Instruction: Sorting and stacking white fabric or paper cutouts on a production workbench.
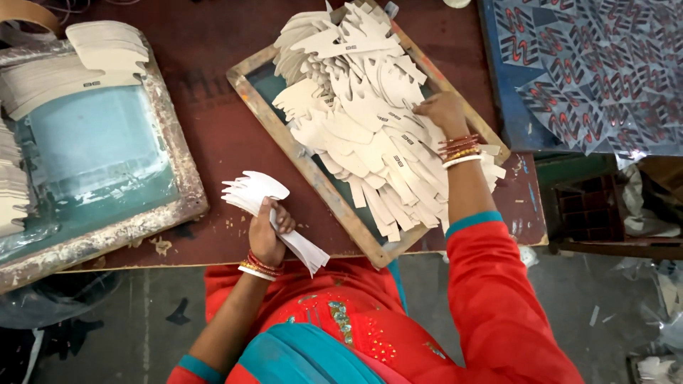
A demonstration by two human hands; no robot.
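My left hand (268, 231) grips a fanned stack of cream die-cut card pieces (265, 203) above the table's front edge. My right hand (441, 112) rests palm down on a large heap of the same card pieces (363, 114). That heap lies spread over a wooden-framed screen (284, 135) set at an angle in the middle of the dark red table (206, 107). Whether my right fingers pinch a piece is hidden. Bangles circle both wrists.
A second wooden-framed screen with teal mesh (99, 142) sits at the left, with more card stacks (107, 46) on its far side. Blue patterned printed sheets (590, 71) cover the right. A dark crate (590, 210) stands lower right on the grey floor.
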